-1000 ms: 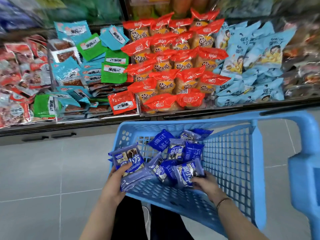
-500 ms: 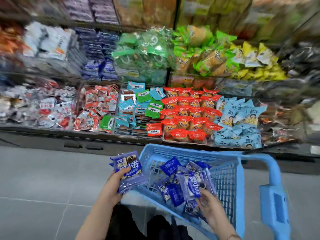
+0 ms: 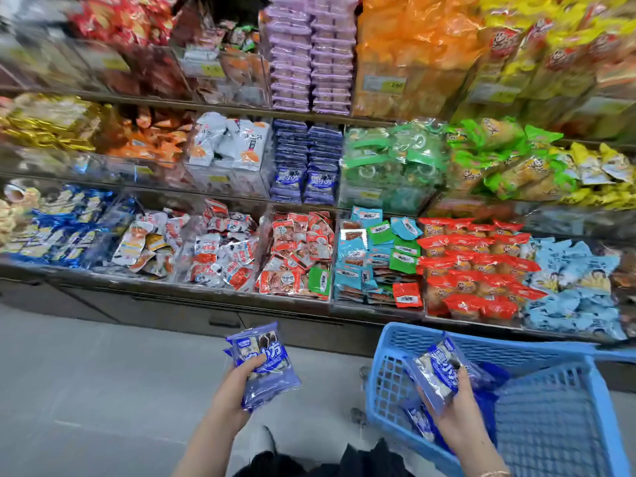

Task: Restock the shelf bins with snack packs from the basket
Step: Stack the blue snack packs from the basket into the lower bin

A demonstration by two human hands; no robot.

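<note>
shelf bins (image 3: 206, 294) beyond low hands, left (image 3: 234, 390) tight around blue packs (image 3: 265, 366), right (image 3: 457, 418) around another pack (image 3: 437, 376) above basket (image 3: 550, 425)

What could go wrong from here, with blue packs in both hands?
1. The left hand grips its left stack over bare floor, not over the basket; a glossy pack could slide out and drop.
2. The matching blue bin on the middle shelf already looks piled high, so added packs may topple forward.
3. The right hand holds several right packs at once; a fast lift might shed one.
</note>
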